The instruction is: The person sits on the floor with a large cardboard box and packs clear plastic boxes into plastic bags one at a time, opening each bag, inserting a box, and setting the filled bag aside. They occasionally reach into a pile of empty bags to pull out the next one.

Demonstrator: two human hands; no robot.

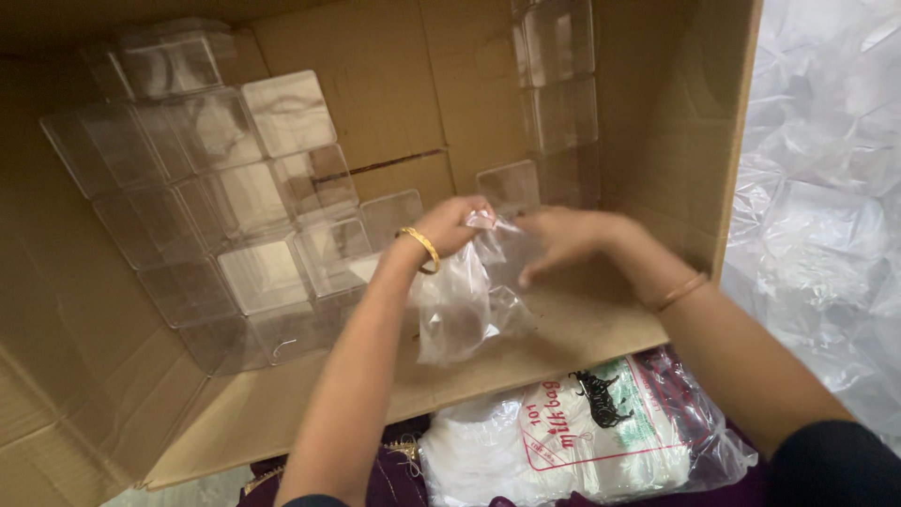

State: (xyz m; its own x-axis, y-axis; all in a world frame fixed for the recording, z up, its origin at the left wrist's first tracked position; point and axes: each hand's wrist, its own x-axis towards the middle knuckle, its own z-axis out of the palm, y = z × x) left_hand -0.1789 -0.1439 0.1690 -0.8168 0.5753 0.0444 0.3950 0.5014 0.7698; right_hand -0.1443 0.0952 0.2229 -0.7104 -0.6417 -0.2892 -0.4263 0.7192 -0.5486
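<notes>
A large open cardboard box lies on its side, its brown walls filling most of the view. Inside it on the left, clear plastic cube boxes are stacked in tilted rows; a second column stands against the back right. A packet of printed white bags lies below, apparently on dark purple cloth. Crumpled clear plastic sheeting fills the right edge.
</notes>
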